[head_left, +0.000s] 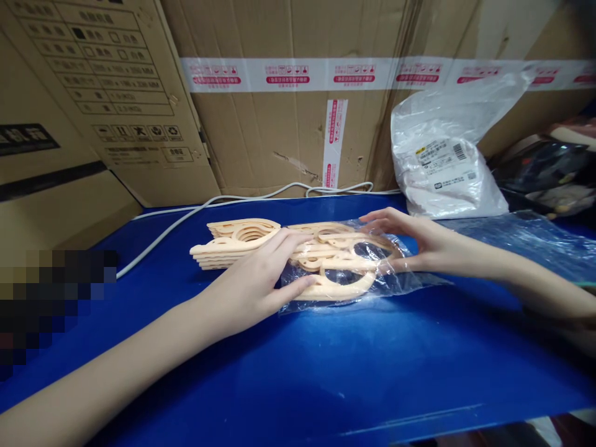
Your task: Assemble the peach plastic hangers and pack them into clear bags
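Note:
A stack of beige plastic folding hangers (pixel 233 254) lies on the blue tabletop, its left part outside a clear plastic bag (pixel 405 282). More beige hanger parts (pixel 344 292) show through the bag's film. My left hand (pixel 265 273) spans the middle of the stack, fingers over the top and thumb pressing the near side. At the right end, my right hand (pixel 414 239) curves round the bagged hangers, thumb on the near side and fingers on the far side. Its fingertips are partly hidden behind the bag and hangers.
Large cardboard boxes (pixel 288 136) wall off the back and left. A white cable (pixel 186 214) runs along the back of the blue table (pixel 298 385). A white labelled plastic bag (pixel 447 177) stands at back right, near more clear film (pixel 544 239) and dark bagged items (pixel 544 167).

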Available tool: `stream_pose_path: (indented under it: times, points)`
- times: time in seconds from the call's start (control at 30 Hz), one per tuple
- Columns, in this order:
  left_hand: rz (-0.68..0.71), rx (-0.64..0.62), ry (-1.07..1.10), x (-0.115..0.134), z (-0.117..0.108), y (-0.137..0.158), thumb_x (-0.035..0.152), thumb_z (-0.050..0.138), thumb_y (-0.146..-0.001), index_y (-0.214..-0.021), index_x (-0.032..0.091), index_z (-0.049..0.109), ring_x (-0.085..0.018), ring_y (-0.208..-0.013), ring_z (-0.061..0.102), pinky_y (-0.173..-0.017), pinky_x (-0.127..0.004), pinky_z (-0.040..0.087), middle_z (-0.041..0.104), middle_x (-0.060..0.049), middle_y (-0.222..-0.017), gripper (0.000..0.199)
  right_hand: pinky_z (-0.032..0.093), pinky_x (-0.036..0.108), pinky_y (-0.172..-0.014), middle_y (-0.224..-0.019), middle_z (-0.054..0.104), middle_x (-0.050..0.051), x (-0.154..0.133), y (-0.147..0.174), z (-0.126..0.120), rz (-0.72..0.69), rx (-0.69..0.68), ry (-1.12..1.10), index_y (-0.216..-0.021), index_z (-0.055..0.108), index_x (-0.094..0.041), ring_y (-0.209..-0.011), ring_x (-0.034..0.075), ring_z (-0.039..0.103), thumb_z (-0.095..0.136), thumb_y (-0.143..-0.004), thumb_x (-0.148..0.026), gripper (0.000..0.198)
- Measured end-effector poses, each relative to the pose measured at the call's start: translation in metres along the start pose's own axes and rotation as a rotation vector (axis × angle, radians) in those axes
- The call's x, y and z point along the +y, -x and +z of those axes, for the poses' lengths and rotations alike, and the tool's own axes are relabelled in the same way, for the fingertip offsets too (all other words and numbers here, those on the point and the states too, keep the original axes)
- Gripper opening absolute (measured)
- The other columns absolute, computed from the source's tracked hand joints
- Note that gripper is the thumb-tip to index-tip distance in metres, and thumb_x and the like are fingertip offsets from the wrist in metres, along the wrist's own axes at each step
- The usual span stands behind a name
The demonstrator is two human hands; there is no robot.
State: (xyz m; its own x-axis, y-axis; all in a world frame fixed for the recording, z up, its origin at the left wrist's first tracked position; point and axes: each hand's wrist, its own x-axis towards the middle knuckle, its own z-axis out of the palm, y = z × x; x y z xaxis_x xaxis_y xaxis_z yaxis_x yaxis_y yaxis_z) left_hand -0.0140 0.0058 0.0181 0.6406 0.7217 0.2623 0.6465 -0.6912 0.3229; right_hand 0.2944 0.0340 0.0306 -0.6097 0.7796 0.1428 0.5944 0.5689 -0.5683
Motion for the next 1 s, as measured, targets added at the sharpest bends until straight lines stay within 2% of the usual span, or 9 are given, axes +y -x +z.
stream_pose_path:
  times: [0.13, 0.27, 0.5, 0.63, 0.87, 1.0]
  points:
    - [0.002, 0.001, -0.005, 0.000, 0.000, 0.001, 0.045, 0.049, -0.098, -0.139, 0.022, 0.039, -0.022, -0.128, 0.047, -0.107, -0.038, 0.041, 0.048, -0.007, -0.141, 0.049, 0.047, 0.045, -0.099, -0.133, 0.058, 0.009, 0.006, 0.003, -0.010, 0.020, -0.023, 0.066, -0.141, 0.040, -0.028, -0.121, 0.031, 0.055, 0.072, -0.079, -0.051, 0.074]
    - [-0.005, -0.004, -0.001, 0.000, 0.000, 0.002, 0.045, 0.049, -0.097, -0.139, 0.022, 0.039, -0.023, -0.128, 0.048, -0.107, -0.038, 0.041, 0.048, -0.007, -0.141, 0.049, 0.050, 0.042, -0.091, -0.113, 0.067, 0.006, 0.017, 0.004, -0.018, 0.026, -0.044, 0.069, -0.140, 0.043, -0.028, -0.105, 0.027, 0.063, 0.072, -0.078, -0.050, 0.072]
    - [0.027, 0.001, -0.029, -0.001, -0.001, 0.002, 0.042, 0.050, -0.098, -0.137, 0.020, 0.040, -0.023, -0.121, 0.051, -0.101, -0.038, 0.044, 0.052, -0.008, -0.134, 0.046, 0.049, 0.042, -0.091, -0.112, 0.065, 0.006, 0.005, -0.007, 0.010, -0.037, 0.041, -0.014, -0.137, 0.045, -0.027, -0.106, 0.025, 0.061, 0.063, -0.086, -0.050, 0.058]
    - [0.034, 0.011, -0.028, 0.000, 0.000, 0.000, 0.041, 0.048, -0.098, -0.136, 0.019, 0.042, -0.024, -0.118, 0.053, -0.098, -0.039, 0.046, 0.054, -0.008, -0.130, 0.044, 0.050, 0.042, -0.087, -0.104, 0.067, 0.007, 0.004, -0.008, 0.009, -0.008, 0.059, -0.049, -0.133, 0.048, -0.025, -0.098, 0.025, 0.063, 0.065, -0.084, -0.050, 0.058]
    - [0.050, 0.056, -0.039, -0.006, 0.005, -0.001, 0.024, 0.042, -0.100, -0.127, 0.019, 0.048, -0.023, -0.118, 0.053, -0.100, -0.040, 0.045, 0.054, -0.009, -0.129, 0.028, 0.050, 0.043, -0.086, -0.101, 0.067, 0.005, 0.008, -0.007, 0.012, 0.002, 0.103, -0.052, -0.131, 0.048, -0.026, -0.093, 0.023, 0.063, 0.062, -0.086, -0.051, 0.054]
    - [0.049, 0.065, -0.037, -0.005, 0.004, -0.002, 0.029, 0.043, -0.100, -0.131, 0.020, 0.045, -0.024, -0.118, 0.053, -0.099, -0.040, 0.045, 0.055, -0.009, -0.129, 0.032, 0.050, 0.040, -0.085, -0.099, 0.067, 0.005, 0.008, -0.008, 0.015, -0.009, 0.094, -0.043, -0.131, 0.049, -0.025, -0.090, 0.021, 0.063, 0.062, -0.087, -0.048, 0.051]
